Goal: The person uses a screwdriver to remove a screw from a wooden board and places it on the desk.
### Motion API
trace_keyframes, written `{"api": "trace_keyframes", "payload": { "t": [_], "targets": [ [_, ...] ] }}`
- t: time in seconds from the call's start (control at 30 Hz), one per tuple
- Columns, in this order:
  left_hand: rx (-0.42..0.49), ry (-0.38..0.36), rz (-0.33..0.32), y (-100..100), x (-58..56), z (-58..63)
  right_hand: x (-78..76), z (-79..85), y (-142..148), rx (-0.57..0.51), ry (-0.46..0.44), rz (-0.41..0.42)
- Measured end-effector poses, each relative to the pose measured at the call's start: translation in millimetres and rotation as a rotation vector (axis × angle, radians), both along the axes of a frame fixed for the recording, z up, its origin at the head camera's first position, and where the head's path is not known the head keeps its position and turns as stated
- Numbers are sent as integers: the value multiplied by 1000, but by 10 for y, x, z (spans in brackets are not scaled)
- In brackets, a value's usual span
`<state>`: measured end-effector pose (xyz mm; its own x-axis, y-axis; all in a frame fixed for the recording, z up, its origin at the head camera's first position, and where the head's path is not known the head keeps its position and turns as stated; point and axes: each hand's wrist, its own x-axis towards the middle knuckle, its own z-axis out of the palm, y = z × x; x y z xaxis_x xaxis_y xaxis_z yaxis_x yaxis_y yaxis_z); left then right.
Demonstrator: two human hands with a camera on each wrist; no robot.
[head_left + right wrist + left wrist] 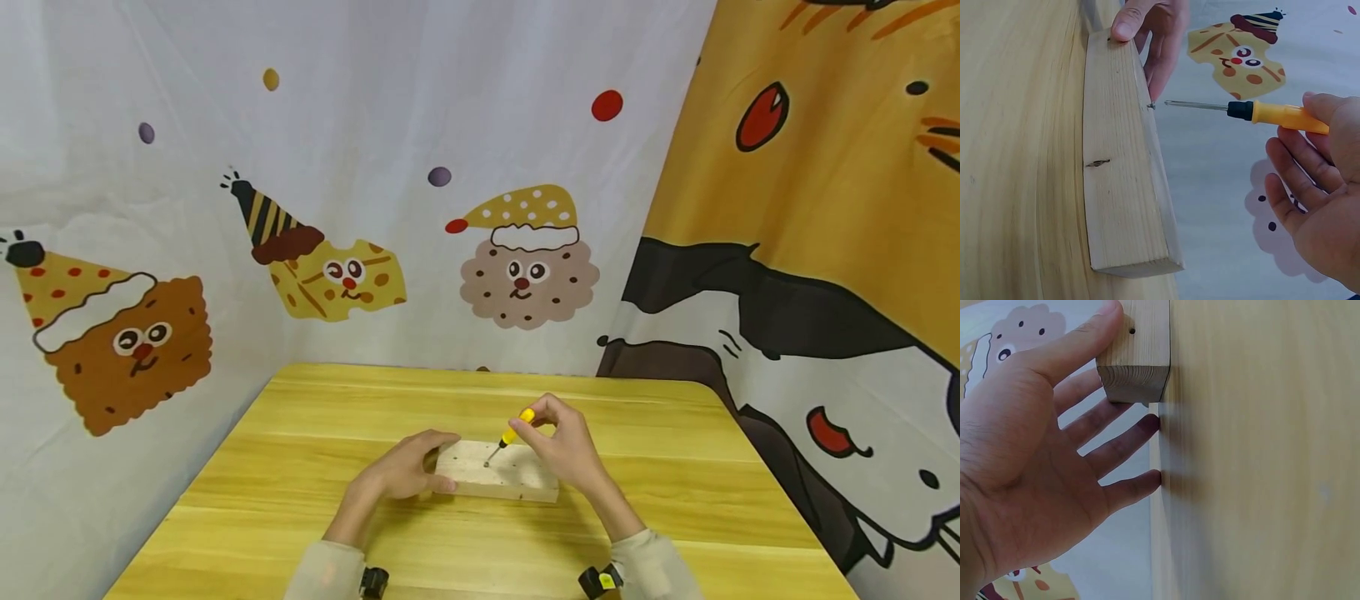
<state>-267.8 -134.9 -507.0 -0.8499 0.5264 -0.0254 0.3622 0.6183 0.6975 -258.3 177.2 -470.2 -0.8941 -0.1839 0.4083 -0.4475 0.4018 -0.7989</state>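
A pale wooden block (498,473) lies on the table, with small dark holes in its top face. My left hand (405,467) grips its left end, thumb (1079,344) on the near side and fingers behind; the ring and little fingers stretch down to the tabletop. A small screw (1152,106) stands up out of the block's top. In my right hand (566,442) is a screwdriver (1285,117) with a yellow handle and black collar, pinched by the handle between thumb and fingers. Its metal shaft slants down toward the screw, and the tip is a short gap from the screw head in the right wrist view.
The wood-grain table (300,442) reaches back to a white curtain (360,108) printed with cartoon biscuits and cheese. An orange, black and white printed curtain (840,317) hangs along the right side. A dark strap device (600,581) sits at each wrist.
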Motion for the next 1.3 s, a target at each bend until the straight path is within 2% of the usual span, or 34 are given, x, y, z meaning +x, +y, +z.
{"api": "trace_keyframes", "payload": {
  "t": [0.53,0.87,1.3],
  "targets": [
    [20,-5,17,15,20,-14,-36,-58,-23,36,54,12],
    [28,-10,20,3,13,-24,-28,0,-70,100,158,0],
    [26,-7,19,-3,26,-9,-25,35,-143,140,186,-20]
  ]
}}
